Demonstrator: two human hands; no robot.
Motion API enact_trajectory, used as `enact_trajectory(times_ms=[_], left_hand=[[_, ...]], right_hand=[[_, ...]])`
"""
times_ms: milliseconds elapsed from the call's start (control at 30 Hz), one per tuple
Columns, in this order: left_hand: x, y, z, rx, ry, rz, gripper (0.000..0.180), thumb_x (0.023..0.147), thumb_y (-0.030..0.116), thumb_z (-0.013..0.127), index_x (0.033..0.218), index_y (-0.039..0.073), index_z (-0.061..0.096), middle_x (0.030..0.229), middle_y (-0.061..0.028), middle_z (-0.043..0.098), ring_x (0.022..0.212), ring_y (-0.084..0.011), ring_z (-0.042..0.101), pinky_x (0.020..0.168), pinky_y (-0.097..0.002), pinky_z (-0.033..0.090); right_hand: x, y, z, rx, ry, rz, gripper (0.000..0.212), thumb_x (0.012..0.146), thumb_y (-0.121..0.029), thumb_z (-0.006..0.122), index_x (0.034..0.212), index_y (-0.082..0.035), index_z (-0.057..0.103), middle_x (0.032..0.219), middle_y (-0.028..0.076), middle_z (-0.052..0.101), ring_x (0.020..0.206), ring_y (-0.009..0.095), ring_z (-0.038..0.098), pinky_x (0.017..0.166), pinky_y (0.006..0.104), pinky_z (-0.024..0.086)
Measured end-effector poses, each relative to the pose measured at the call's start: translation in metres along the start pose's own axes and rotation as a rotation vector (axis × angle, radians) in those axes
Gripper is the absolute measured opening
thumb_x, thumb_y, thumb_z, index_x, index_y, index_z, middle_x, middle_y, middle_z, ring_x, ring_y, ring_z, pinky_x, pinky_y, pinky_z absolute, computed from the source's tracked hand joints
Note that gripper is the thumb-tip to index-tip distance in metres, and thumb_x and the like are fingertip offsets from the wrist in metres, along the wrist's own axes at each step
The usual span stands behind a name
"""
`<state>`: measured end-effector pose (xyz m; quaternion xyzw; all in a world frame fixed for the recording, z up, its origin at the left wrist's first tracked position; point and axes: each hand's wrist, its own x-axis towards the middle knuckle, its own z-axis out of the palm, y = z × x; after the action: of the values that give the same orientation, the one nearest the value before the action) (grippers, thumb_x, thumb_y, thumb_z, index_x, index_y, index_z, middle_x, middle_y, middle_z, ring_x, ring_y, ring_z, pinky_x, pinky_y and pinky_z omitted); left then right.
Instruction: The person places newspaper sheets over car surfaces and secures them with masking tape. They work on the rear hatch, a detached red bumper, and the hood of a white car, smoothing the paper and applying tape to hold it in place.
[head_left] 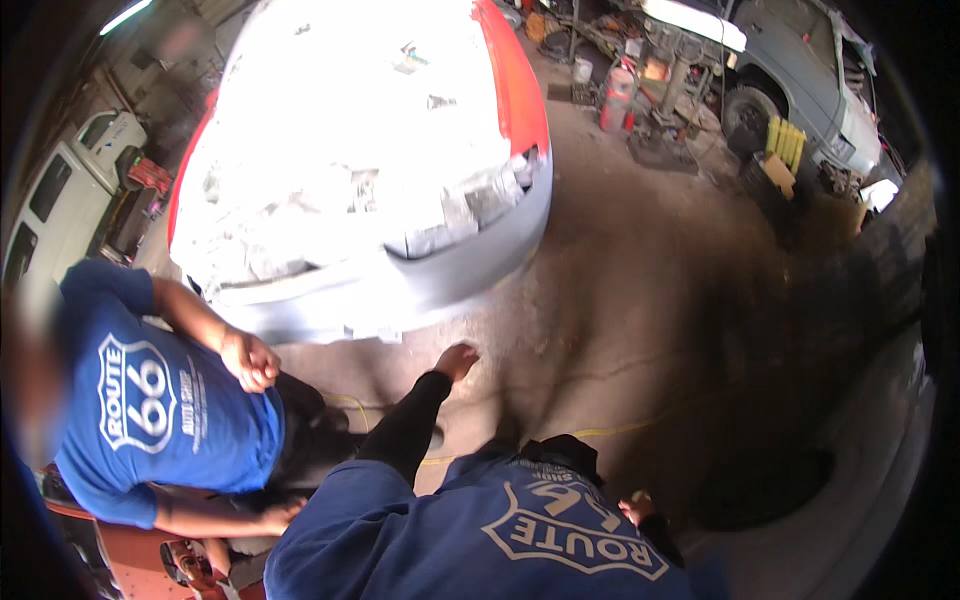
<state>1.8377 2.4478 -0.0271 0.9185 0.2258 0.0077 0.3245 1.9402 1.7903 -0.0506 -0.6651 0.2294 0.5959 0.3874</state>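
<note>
My left hand (458, 362) is stretched forward over the concrete floor, its black sleeve reaching to the wrist. It is nearest the front bumper (385, 298) of a car but does not touch it; its fingers are blurred and bunched in view. Low beside my body, my right hand (635, 508) is curled around something small and pale that I cannot make out. The car (522, 95) in front has red sides and a pale, wrinkled covering (440, 225) along its front. Glare washes out most of its top.
A co-worker in a blue shirt (190, 400) stands close on my left, one hand (250, 362) raised. White vehicles (60, 190) are at the far left. A red fire extinguisher (617, 97), parts and a grey vehicle (800, 75) are at the back right. A yellow cord (610, 431) crosses the floor.
</note>
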Motion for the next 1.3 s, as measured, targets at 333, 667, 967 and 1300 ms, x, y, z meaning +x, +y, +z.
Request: enact_trajectory(times_ms=[333,667,967,1300], left_hand=[[0.372,0.186,-0.244,-0.691,0.488,0.213,0.017,0.093,0.011,0.067,0.108,0.003,0.068,0.097,-0.0051,0.069,0.089,-0.0127,0.064,0.08,-0.0296,0.052],[0.52,0.159,-0.422,-1.512,0.891,-0.037,0.063,0.1,0.036,0.057,0.141,-0.005,0.033,0.126,-0.02,0.054,0.117,-0.0329,0.056,0.099,-0.0475,0.048],[0.683,0.036,-0.485,-2.057,1.218,-0.095,0.076,0.096,0.047,0.059,0.147,0.001,0.027,0.143,-0.0175,0.034,0.129,-0.0278,0.042,0.106,-0.0456,0.041],[0.736,-0.053,-0.535,-2.163,1.226,0.241,0.04,0.096,0.05,0.055,0.1,0.01,0.06,0.084,-0.0044,0.059,0.069,-0.0165,0.055,0.06,-0.0297,0.05]], right_hand=[[0.083,-0.261,-0.048,0.098,0.083,-0.038,0.028,0.092,-0.037,0.066,0.086,-0.016,0.049,0.071,0.003,0.044,0.057,0.021,0.05,0.058,0.0434,0.048],[0.105,-0.505,-0.174,0.129,0.214,-0.138,0.032,0.092,-0.043,0.065,0.096,-0.015,0.049,0.081,0.004,0.049,0.061,0.023,0.053,0.06,0.0473,0.049],[0.142,-0.67,-0.129,0.117,0.198,-0.189,0.039,0.091,-0.048,0.064,0.106,-0.014,0.049,0.09,0.005,0.054,0.065,0.024,0.056,0.061,0.0508,0.05],[0.184,-0.717,-0.133,0.324,0.115,-0.148,0.049,0.091,-0.054,0.064,0.116,-0.013,0.05,0.099,0.006,0.059,0.069,0.026,0.059,0.063,0.0547,0.052]])
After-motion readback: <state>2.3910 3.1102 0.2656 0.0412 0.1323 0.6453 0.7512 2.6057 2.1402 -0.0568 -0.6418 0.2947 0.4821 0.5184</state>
